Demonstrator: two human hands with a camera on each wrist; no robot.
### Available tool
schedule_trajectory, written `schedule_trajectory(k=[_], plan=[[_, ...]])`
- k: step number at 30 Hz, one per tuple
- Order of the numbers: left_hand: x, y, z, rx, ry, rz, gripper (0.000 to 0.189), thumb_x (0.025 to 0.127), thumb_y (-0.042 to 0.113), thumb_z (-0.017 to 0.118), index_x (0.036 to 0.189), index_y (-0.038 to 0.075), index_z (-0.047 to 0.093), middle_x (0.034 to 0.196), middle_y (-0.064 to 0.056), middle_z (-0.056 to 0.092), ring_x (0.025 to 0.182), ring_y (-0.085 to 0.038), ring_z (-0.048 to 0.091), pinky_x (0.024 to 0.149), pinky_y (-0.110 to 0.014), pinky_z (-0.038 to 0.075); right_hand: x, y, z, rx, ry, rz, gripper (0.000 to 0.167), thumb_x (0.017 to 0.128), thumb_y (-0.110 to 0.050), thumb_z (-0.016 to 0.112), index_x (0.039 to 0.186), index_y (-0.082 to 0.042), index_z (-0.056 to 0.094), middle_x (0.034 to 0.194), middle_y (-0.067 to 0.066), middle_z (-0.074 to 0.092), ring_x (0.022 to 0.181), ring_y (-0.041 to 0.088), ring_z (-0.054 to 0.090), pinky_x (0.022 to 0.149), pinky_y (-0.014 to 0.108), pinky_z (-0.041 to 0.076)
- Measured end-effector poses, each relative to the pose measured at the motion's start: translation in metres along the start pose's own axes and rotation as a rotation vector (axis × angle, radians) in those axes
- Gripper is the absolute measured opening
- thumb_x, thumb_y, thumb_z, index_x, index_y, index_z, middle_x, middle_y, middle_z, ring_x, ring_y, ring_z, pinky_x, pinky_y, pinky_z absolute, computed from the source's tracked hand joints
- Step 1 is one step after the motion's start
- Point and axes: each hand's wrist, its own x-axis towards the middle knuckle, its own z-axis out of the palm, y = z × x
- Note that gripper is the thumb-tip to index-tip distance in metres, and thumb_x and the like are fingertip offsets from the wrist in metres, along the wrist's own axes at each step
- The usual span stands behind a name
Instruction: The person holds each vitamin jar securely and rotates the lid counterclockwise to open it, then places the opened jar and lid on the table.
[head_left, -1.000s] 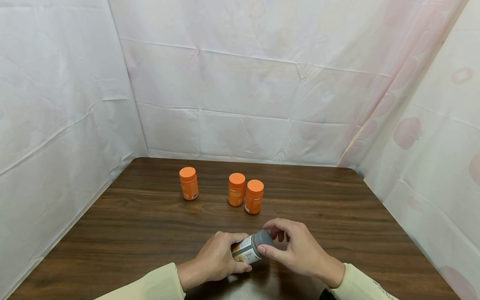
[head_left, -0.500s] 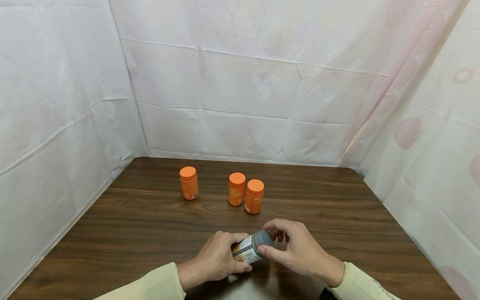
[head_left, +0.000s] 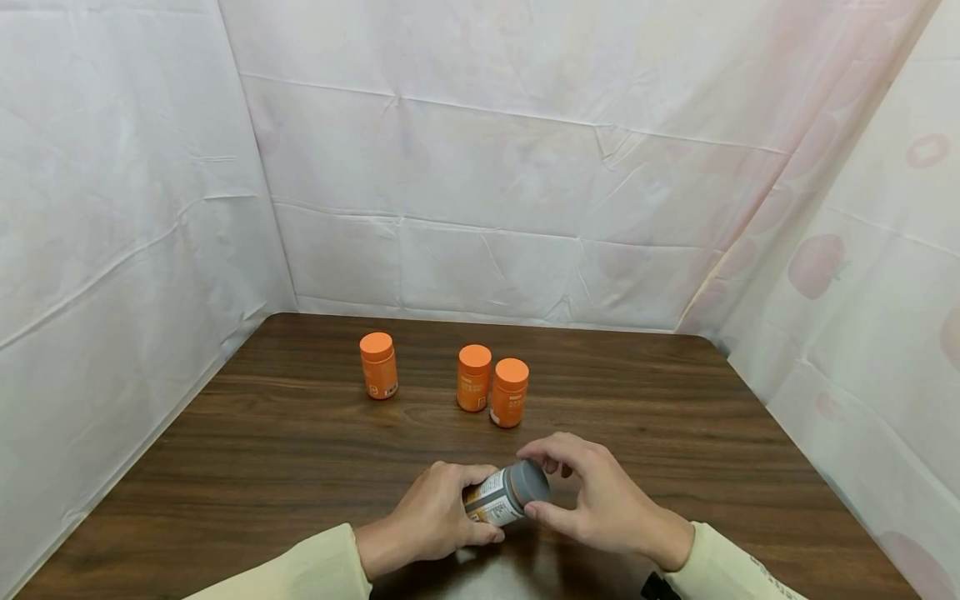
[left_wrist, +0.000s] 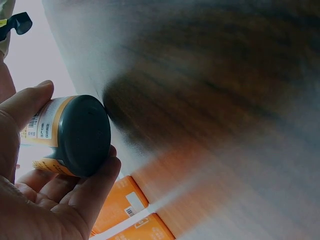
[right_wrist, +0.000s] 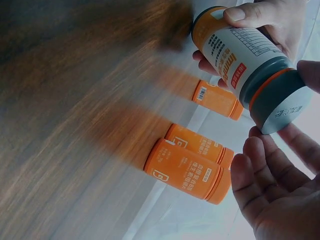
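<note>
A pill bottle with a white and orange label lies tilted in my left hand, whose fingers and thumb grip its body. Its dark grey cap points up and to the right. My right hand pinches that cap, thumb on the near side and fingertips at the far side. The right wrist view shows a thin orange band between cap and body. In the left wrist view the bottle's dark round base faces the camera. Part of the label is hidden under the left hand.
Two orange bottles, one at the middle and one just right of it, stand close together beyond the hands. A third orange bottle stands farther left. White sheets hang around the dark wooden table.
My right hand has shifted slightly round the cap: the fingertips went left along the far side, the thumb right and down. The left hand and the orange bottles have stayed in place.
</note>
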Motion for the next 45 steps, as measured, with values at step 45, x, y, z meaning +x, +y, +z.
schedule_trajectory(k=[45], plan=[[-0.0005,0.0012,-0.0002,-0.011,0.000,-0.007,0.046,0.072,0.029,0.095,0.113,0.033,0.074,0.085,0.020,0.066,0.074,0.001,0.060,0.066,-0.022,0.050,0.0005,0.0000,0.0059,-0.054,-0.003,0.216,0.034,0.088,-0.054,0.077,0.108,-0.027,0.069,0.083,-0.015,0.063,0.071,0.013,0.057,0.060,0.023,0.046]])
